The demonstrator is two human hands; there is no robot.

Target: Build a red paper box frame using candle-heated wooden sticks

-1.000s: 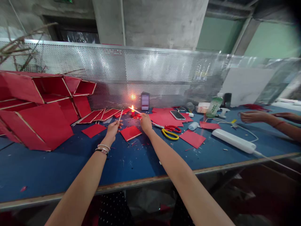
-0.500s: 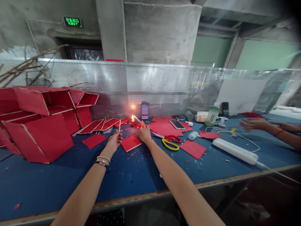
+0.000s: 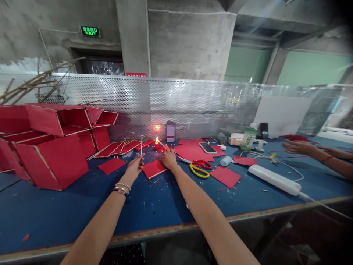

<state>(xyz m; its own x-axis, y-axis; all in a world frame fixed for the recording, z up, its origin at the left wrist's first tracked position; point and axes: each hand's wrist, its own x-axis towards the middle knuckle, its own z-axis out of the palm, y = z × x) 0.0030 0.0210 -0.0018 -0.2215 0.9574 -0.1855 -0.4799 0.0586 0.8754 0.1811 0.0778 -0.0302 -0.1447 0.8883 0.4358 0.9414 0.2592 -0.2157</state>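
Note:
A thin pale stick (image 3: 141, 146) stands upright in my left hand (image 3: 135, 165), its fingers closed around the lower end. My right hand (image 3: 169, 158) pinches a slim whitish stick (image 3: 161, 144) that slants up and left, its tip at or beside the flame of a lit red candle (image 3: 156, 145); whether they touch I cannot tell. Below the hands lies a red card piece (image 3: 153, 169) with a pale strip along its near edge. Red-and-yellow scissors (image 3: 199, 169) rest just right of my right hand.
Red box frames (image 3: 55, 158) are stacked at the left, beside flat red panels (image 3: 113, 149). One phone (image 3: 170, 132) leans against the perforated metal screen (image 3: 187, 99); another phone (image 3: 207, 148) lies on red paper. A white power strip (image 3: 273, 179), a green bottle (image 3: 249, 137) and another person's hands (image 3: 299, 147) are at right.
The view has shifted slightly. Both hands keep nearly the same pose, with the right hand's stick still by the flame. The other person's hand at right has moved a little.

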